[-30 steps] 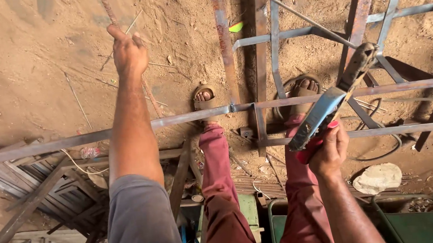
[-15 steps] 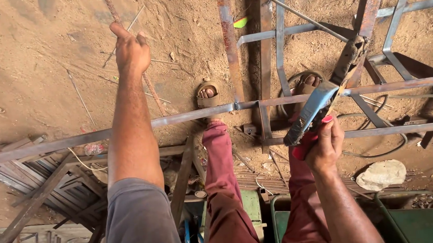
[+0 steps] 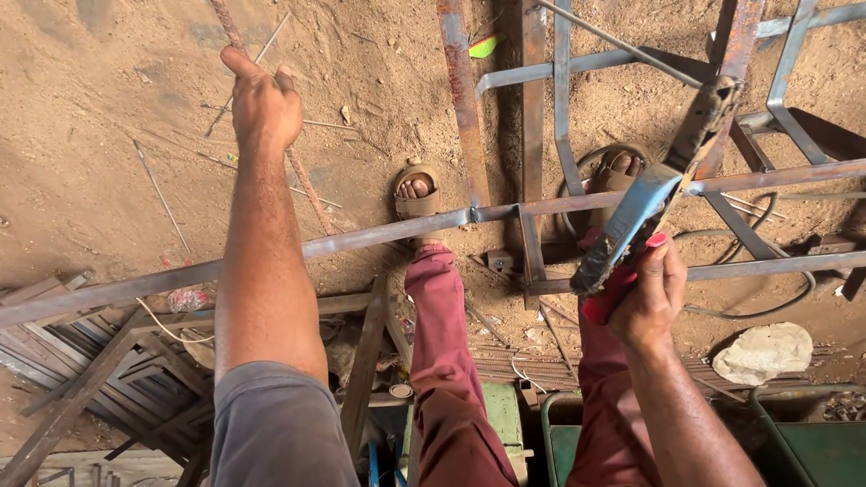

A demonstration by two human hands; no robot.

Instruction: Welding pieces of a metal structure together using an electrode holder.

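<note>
Electrode holder (image 3: 642,223), red grip, sits at 3 o'clock, my right hand (image 3: 652,295) shut round it; left hand (image 3: 264,108) closed on rusty rod (image 3: 301,176) at 11. Positioning step I reckon; next needs tip steadied on frame bar (image 3: 353,240).

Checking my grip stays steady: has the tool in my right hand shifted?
No. The tool in the right hand stays crossing the same horizontal bar.
</note>
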